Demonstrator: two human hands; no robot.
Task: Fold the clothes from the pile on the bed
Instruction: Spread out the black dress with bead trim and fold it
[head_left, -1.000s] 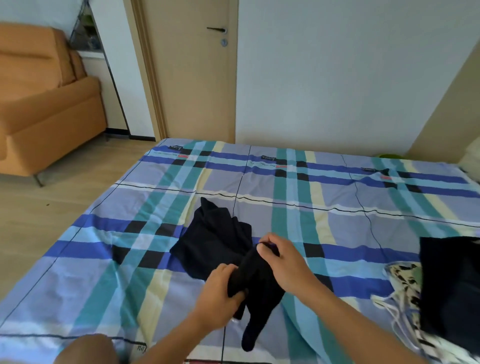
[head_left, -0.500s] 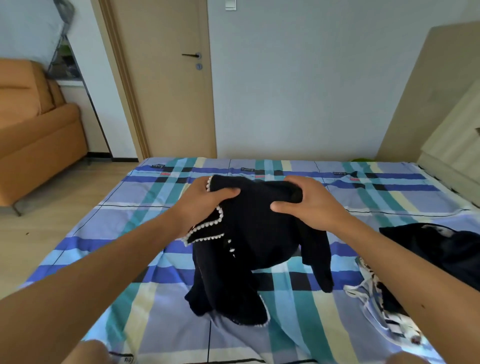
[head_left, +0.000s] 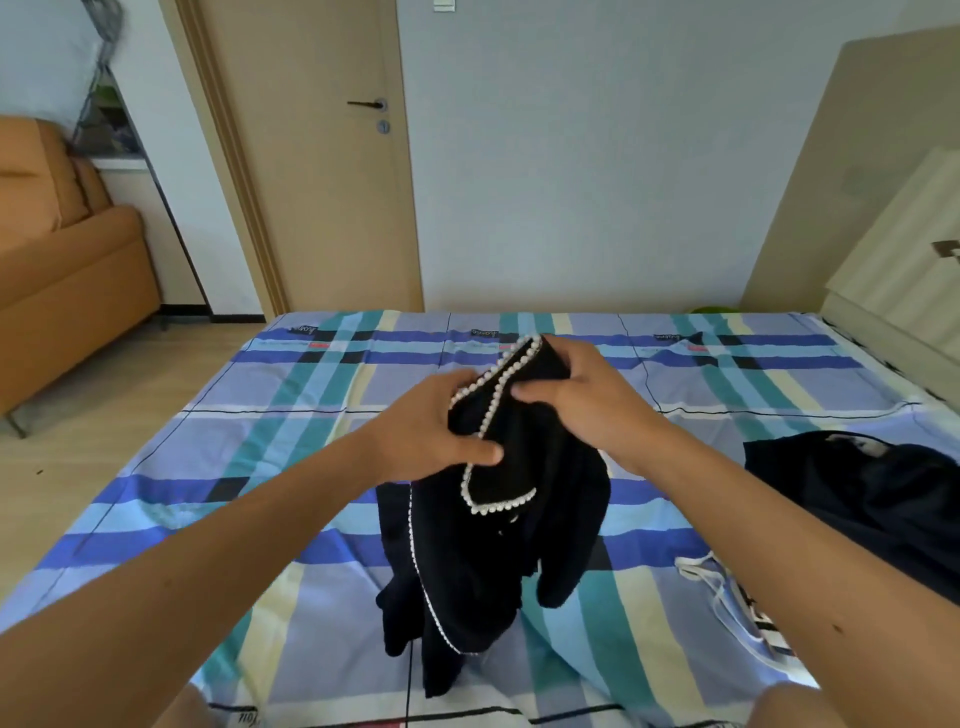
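While lifting the black garment (head_left: 498, 545) over the bed (head_left: 260, 467), gripping it only by a bunched stretch along its top. On the left hand (head_left: 431, 423), thumb pressed across the front of the cloth and the other fingers (head_left: 441, 387) curled behind it, closed tight round the bunch. On the right hand (head_left: 576, 400), fingertips pinching the white beaded trim (head_left: 496, 376) just beside the left, knuckles up, closed on that edge with hardly any gap between the two hands. Below the fingers, hanging in slack, twisted folds, with a beaded flap turned outward just under the left thumb and a sleeve-like tube dangling down and to the right; impossible to tell, of the lowest cloth, whether touching the sheet or just above it. Well to the right of the fingers and lower, lying on the bed, the pile (head_left: 883, 499) of dark clothes yet to be done, with a black-and-white patterned piece (head_left: 748, 613) at its near edge. Judging by all this, at the very start of one fold: sorting out the edges, with nothing spread flat yet and nothing folded in view. Next, probably: follow the trim outward to find the shoulders or collar, draw the hands apart, shake the twist out, then lay it on the bare sheet beneath the fingers. Needs a steady pinch throughout, to guard against slipping and against snagging beads on the sleeve.
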